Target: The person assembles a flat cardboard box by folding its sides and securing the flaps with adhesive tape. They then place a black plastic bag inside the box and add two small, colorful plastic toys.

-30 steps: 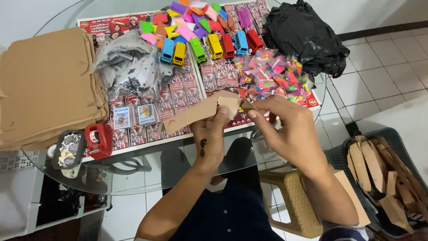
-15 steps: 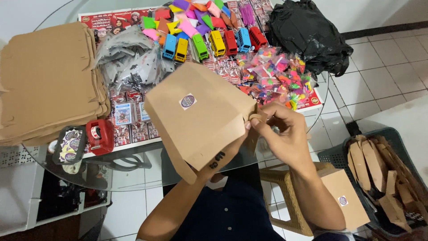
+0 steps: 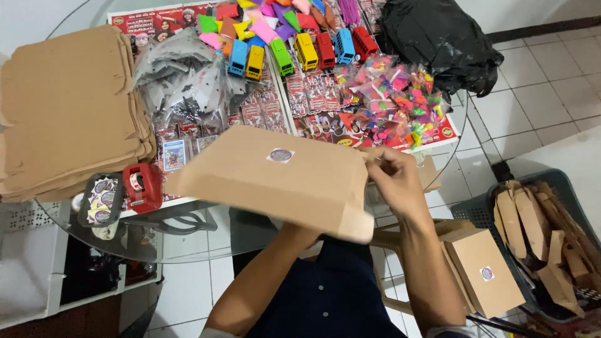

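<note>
**Brown box held above the glass bench, both hands at its edges**

Far left, a stack of flat brown cardboard blanks (image 3: 66, 106) lies on the bench (image 3: 188, 235), with a sheet of round stickers (image 3: 100, 200) and a red tape dispenser (image 3: 143, 186) just beside it. Behind these sit a heap of grey plastic bags (image 3: 181, 78), a row of coloured toy buses (image 3: 300, 50) and a pile of small bright sweets in packets (image 3: 391, 94); a black bag (image 3: 438, 34) is at the far right of the bench.

The brown cardboard box (image 3: 275, 178), with a round sticker on its upper face, is tilted in mid-air above the near edge of the bench. The left hand is hidden under it; only the forearm shows, so I cannot tell how its grip stands, though it probably supports the underside. The right hand (image 3: 391, 178) has its grip closed on the box's right edge, fingers pinching a flap.

Risks, as I judge them: the box is blurred and tilted, so a loose pinch could let it slip onto the bench; a hard squeeze could crease the flap.

Lower right, a finished box (image 3: 485, 272) rests on a stool, beside a dark basket (image 3: 551, 188) of cardboard pieces.
</note>
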